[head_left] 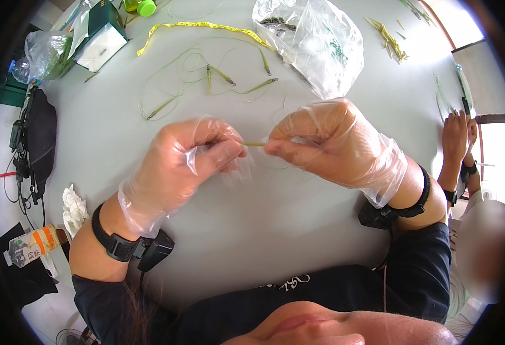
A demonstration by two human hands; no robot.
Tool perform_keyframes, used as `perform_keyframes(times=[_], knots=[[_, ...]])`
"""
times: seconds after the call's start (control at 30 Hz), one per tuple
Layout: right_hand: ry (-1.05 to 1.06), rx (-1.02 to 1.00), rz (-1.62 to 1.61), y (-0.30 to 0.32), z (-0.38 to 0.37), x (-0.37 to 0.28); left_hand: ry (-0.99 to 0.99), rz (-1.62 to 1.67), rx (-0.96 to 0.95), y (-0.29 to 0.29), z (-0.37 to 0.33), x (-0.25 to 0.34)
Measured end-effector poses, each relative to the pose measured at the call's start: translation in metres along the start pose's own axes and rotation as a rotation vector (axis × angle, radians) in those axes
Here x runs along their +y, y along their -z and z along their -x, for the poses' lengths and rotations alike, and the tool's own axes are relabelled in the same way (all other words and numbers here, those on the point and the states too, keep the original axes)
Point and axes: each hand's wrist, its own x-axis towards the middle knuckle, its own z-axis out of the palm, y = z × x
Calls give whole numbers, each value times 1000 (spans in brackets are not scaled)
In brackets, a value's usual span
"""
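Between my two hands, over the middle of the table, stretches a thin olive-green tube-like piece. My left hand, in a clear plastic glove, pinches one end of it. The other end is in the closed fingertips of my right hand, gloved the same way. Both ends are hidden by the fingers. Just beyond lie several slim olive-green sleeves with small metal swivels at their tips, such as this sleeve and a second sleeve. Thin green line loops loosely around them.
A yellow measuring tape curves across the far side. Beside it lies a clear plastic bag with dark small parts inside. A bundle of olive strips sits at far right. Another person's hands work at the right edge. Crumpled tissue lies left.
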Motion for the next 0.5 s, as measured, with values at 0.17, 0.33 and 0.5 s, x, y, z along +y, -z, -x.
perform_keyframes(times=[0.17,0.33,0.5], knots=[[79,82,1,-6,-1,7,-260,-316,5,7,-2,-9],[144,116,18,-11,-3,11,-500,-529,16,9,-6,-14],[96,83,42,-6,-3,4,-485,-503,39,6,-5,-11]])
